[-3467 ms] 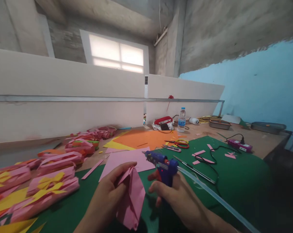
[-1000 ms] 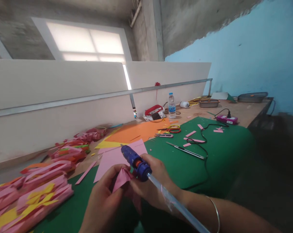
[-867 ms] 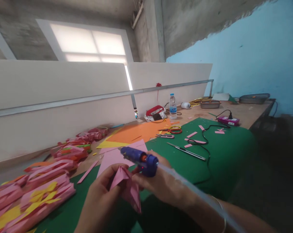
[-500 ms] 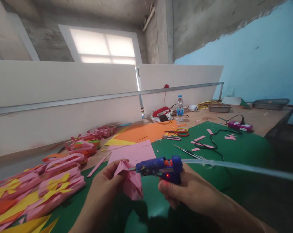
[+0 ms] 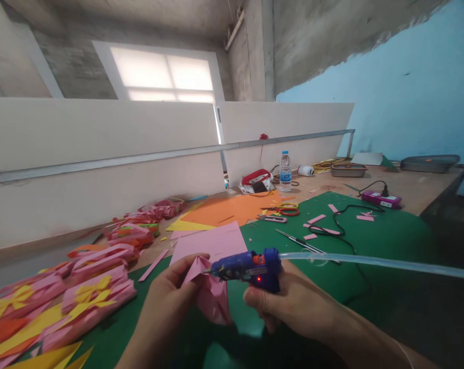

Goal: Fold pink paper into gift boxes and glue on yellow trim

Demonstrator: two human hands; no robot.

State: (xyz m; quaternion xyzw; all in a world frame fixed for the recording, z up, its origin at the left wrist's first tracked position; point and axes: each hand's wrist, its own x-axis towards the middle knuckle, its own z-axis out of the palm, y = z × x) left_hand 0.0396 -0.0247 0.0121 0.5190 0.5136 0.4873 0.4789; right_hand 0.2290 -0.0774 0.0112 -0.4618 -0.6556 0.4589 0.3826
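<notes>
My left hand (image 5: 178, 287) pinches the upper edge of a folded pink paper piece (image 5: 215, 302), which hangs below the fingers. A blue hot glue gun (image 5: 239, 267) lies level in my right hand (image 5: 286, 300), its fingers wrapped round the handle. Its nozzle tip meets the fold of the pink paper close to my left fingertips; whether glue is coming out I cannot make out. A long clear glue stick (image 5: 355, 260) runs out of the gun's back to the right. A small red light glows on the gun.
Finished-looking pink paper bags with yellow bows (image 5: 97, 294) line the left. Pink sheet (image 5: 212, 241), orange sheet (image 5: 216, 207), scissors (image 5: 288, 209), box cutter (image 5: 272, 219) and tweezers (image 5: 299, 242) lie ahead. A water bottle (image 5: 285, 174) and a purple power strip (image 5: 381, 199) stand farther off.
The glue gun and my right hand have shifted slightly left, with the nozzle further over the pink paper. The paper's hanging end has swung a little down and right.
</notes>
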